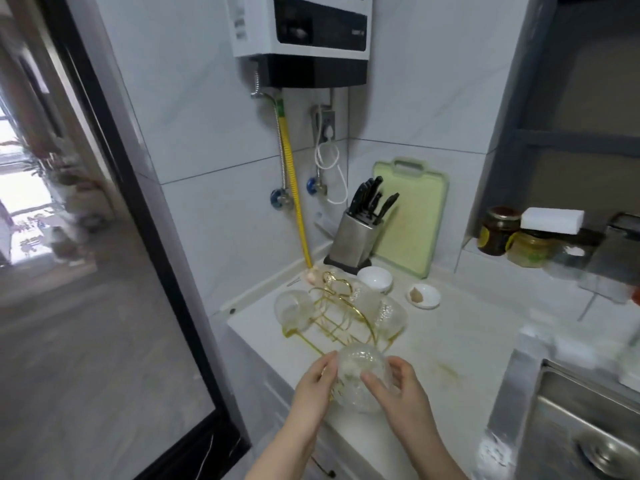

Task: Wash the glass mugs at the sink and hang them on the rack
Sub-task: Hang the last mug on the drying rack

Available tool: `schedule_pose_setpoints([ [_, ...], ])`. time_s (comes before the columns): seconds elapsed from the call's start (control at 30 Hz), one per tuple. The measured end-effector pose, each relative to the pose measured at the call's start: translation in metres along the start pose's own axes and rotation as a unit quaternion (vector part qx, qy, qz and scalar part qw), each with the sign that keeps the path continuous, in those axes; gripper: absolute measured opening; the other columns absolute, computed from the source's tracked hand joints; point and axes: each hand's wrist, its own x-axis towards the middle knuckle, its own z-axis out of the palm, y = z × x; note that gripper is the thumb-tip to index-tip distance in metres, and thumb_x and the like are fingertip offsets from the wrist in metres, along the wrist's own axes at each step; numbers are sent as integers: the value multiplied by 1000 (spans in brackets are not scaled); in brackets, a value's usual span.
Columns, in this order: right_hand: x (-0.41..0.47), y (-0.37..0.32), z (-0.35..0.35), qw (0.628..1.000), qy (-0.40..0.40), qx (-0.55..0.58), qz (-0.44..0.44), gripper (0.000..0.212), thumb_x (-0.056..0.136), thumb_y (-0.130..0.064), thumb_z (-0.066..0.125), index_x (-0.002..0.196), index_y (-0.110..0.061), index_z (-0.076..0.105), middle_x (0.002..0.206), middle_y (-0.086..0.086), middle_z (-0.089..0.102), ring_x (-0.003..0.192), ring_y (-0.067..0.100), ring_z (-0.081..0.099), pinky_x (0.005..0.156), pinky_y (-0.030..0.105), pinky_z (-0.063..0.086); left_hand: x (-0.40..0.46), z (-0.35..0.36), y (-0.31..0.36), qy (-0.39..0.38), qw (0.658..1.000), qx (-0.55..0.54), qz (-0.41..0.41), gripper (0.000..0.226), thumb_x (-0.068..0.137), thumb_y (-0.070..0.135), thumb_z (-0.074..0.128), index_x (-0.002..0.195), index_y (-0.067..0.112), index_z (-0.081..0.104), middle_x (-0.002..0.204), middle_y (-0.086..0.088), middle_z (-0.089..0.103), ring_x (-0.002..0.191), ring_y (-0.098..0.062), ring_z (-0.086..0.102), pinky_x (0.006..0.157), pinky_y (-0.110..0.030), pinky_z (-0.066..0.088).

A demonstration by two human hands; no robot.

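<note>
Glass, textured clear mug (360,375) cupped between my left hand (317,382) and right hand (398,386); gold wire rack (341,315) stands just beyond, toward the counter's back corner.

I'm in a small home kitchen: a steel knife block of black-handled knives (360,233), a pale green plastic cutting board (412,220), a stainless steel sink (568,420) and a white wall-mounted water heater (301,36).

White tiled walls (214,133), pale countertop (450,334)
</note>
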Motion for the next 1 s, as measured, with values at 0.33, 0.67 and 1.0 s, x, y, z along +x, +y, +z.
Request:
schedule_pose_setpoints([
  [0.33, 73, -21, 67, 993, -87, -78, -19, 56, 78, -27, 74, 129, -22, 53, 122, -2, 51, 109, 10, 52, 92, 21, 38, 56, -64, 13, 48, 998, -28, -18, 36, 88, 36, 64, 122, 25, 58, 102, -6, 69, 94, -11, 65, 77, -17, 47],
  [0.67, 165, -1, 89, 987, -98, -127, 8, 39, 77, -31, 74, 111, -23, 58, 105, -7, 62, 97, 9, 57, 77, 19, 39, 145, -68, 11, 76, 993, 23, -87, 41, 82, 44, 70, 117, 24, 61, 89, -1, 71, 79, -9, 66, 66, -13, 46],
  [1.0, 191, 22, 101, 984, -78, -148, 59, 43, 77, -38, 74, 114, -23, 61, 107, -8, 65, 102, 9, 61, 90, 24, 46, 193, -81, -11, 34, 985, 154, -74, 37, 83, 43, 69, 115, 27, 62, 84, 6, 72, 61, -1, 67, 78, -26, 55],
])
